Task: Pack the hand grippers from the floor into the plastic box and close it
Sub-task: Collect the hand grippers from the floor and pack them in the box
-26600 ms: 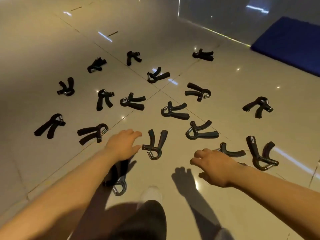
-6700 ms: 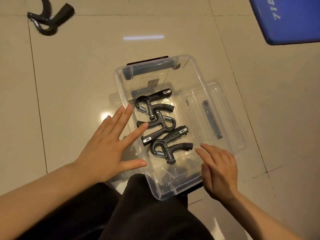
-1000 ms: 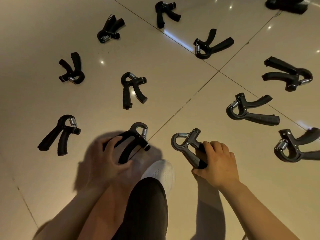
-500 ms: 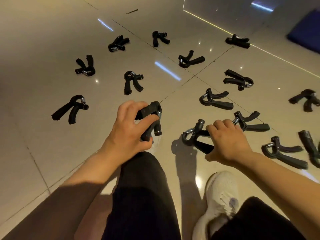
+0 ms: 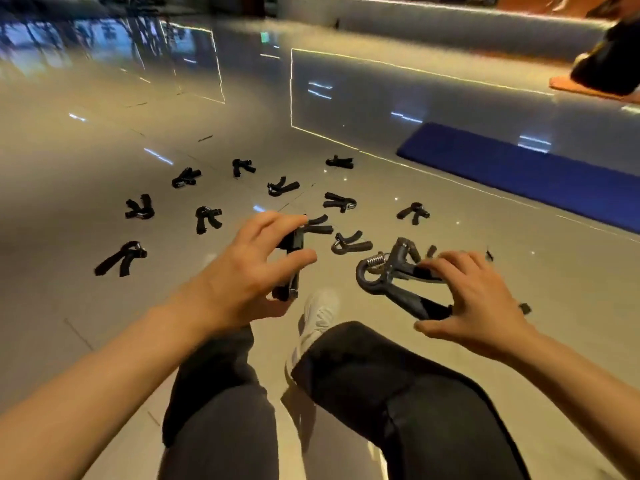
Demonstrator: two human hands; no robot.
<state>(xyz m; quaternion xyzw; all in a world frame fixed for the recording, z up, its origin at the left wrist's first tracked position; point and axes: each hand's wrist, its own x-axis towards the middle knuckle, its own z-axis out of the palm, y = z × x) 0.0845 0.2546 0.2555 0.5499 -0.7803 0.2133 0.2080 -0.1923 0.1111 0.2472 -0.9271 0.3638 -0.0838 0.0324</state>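
My left hand (image 5: 249, 271) grips a black hand gripper (image 5: 292, 265) between thumb and fingers, lifted above my knee. My right hand (image 5: 474, 299) holds a second hand gripper (image 5: 391, 282) by its handles, its metal spring and loop pointing left. Several more black hand grippers lie scattered on the shiny tiled floor ahead, among them one (image 5: 121, 259) at the far left and one (image 5: 349, 242) just beyond my hands. The plastic box is out of view.
My legs in dark trousers and a white shoe (image 5: 320, 313) fill the bottom middle. A blue mat (image 5: 540, 174) lies along a low grey step at the right. A dark object (image 5: 609, 64) sits on an orange surface at the top right.
Both hands have lifted their grippers off the floor and toward me. The view has tilted up, so the far floor, step and blue mat now show.
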